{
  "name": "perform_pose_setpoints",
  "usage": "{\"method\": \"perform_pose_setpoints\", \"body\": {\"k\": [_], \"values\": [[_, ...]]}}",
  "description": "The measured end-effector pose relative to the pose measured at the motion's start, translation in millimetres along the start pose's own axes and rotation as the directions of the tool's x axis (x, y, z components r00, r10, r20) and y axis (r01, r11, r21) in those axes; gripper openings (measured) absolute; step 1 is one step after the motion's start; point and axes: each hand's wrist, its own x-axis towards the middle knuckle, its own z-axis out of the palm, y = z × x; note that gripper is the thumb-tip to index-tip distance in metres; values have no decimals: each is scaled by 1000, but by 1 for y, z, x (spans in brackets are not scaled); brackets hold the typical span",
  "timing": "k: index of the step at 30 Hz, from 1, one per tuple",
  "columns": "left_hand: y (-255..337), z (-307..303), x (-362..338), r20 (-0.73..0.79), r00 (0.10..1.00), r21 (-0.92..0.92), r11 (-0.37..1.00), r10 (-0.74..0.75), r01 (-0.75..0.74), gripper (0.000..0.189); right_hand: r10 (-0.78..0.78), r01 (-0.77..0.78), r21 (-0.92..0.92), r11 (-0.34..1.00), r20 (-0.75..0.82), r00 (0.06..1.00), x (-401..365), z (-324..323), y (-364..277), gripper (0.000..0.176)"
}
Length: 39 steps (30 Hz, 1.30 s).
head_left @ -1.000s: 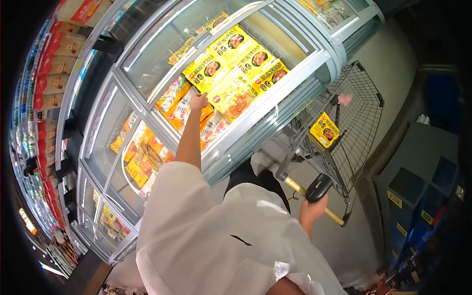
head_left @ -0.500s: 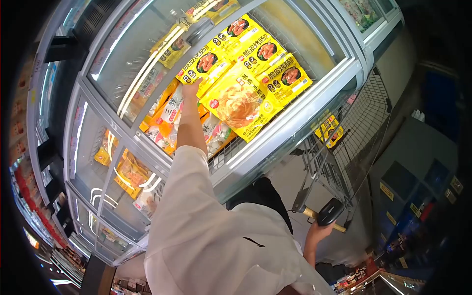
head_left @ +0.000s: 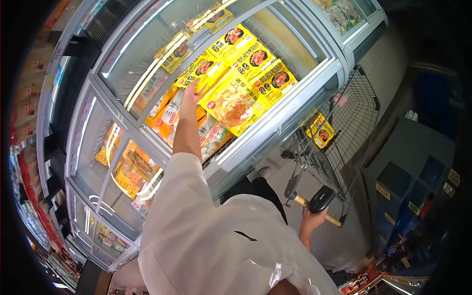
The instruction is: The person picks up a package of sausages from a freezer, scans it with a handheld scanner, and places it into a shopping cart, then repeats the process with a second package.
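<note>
My left hand (head_left: 191,94) reaches into a glass-topped freezer and grips the near edge of a yellow bag of sausages (head_left: 200,70); its fingertips are partly hidden by the packaging. Right of that hand lies a large yellow bag (head_left: 231,104) picturing a golden flatbread. More yellow sausage bags (head_left: 259,57) are packed behind it. Below my left wrist are orange-and-white bags (head_left: 169,115). My right hand (head_left: 313,220), low on the right, is closed around the shopping cart's handle (head_left: 333,221), beside a black rounded device (head_left: 322,199) fixed to it.
The freezer's metal frame (head_left: 275,123) runs between me and the bags, with a sliding glass lid (head_left: 142,64) at left. The wire shopping cart (head_left: 356,98) stands at right, holding a yellow package (head_left: 322,133). A grey stand (head_left: 408,162) is beyond it.
The view has shifted, so the freezer's bags sit a little lower and further left. My left hand stays at the yellow sausage bag; my right hand stays on the cart handle.
</note>
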Motion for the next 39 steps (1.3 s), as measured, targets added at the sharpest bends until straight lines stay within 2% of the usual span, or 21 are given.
{"method": "perform_pose_setpoints", "body": {"k": [1,2,3,6,7,9,11,13,15,16,19,20,21,23,25,27,29,31,32,35,39], "values": [[1,3,-6,-29,1000,-91,996,7,-10,27,-2,2,-13,1000,3,1000,1,-2,-2,38],[4,6,-13,31,999,-154,987,-35,39,25,-18,19,22,1000,-23,1000,1,-4,-8,27],[6,15,-27,47,999,-148,989,-23,29,25,-16,17,41,999,-34,999,3,-5,-4,27],[-1,36,-106,-92,980,-286,947,-176,144,27,-66,68,67,995,-29,997,4,-9,10,28],[-9,34,-130,-80,982,-276,951,-171,143,27,-58,61,78,995,-39,998,6,-11,15,28],[-26,32,-185,65,998,-159,987,3,7,31,-54,47,96,994,72,996,8,-14,27,41],[-45,61,-275,90,996,-68,998,5,1,33,-8,-1,123,992,75,997,14,-21,36,41],[-71,71,-343,117,993,22,1000,7,-10,35,-24,-20,223,975,192,981,17,-39,38,38],[-101,68,-383,429,898,22,996,-93,92,31,-35,-12,259,966,176,984,19,-55,50,35],[-121,70,-398,533,844,44,998,-55,38,39,-55,-4,300,954,187,981,19,-63,58,35],[-179,82,-444,539,837,158,987,-94,10,40,-88,10,407,914,174,981,24,-88,99,37],[-197,82,-450,650,743,165,984,-160,67,40,-114,17,470,882,178,977,26,-94,117,39],[-215,88,-461,663,729,185,981,-172,64,40,-137,23,536,844,174,975,28,-99,135,40],[-251,105,-481,606,775,324,945,-180,-33,42,-100,-29,617,787,175,979,31,-104,176,46],[-288,120,-502,611,756,404,914,-233,-45,44,-140,-24,714,700,170,975,30,-111,209,50],[-321,126,-520,592,786,523,828,-181,-203,48,-90,-157,697,700,304,948,31,-132,234,49],[-348,139,-551,658,728,562,768,-191,-306,48,-63,-174,728,663,285,956,21,-144,258,42],[-364,150,-567,687,684,584,747,-246,-317,45,-55,-247,867,432,299,953,16,-169,256,35],[-373,157,-571,696,669,591,738,-262,-325,45,-37,-241,875,420,282,959,15,-179,260,35],[-394,166,-584,642,696,655,702,-321,-281,45,-41,-295,947,129,302,952,-3,-192,270,25],[-416,179,-597,651,684,683,647,-329,-340,37,-14,-327,938,116,331,944,-10,-197,277,19]]}}
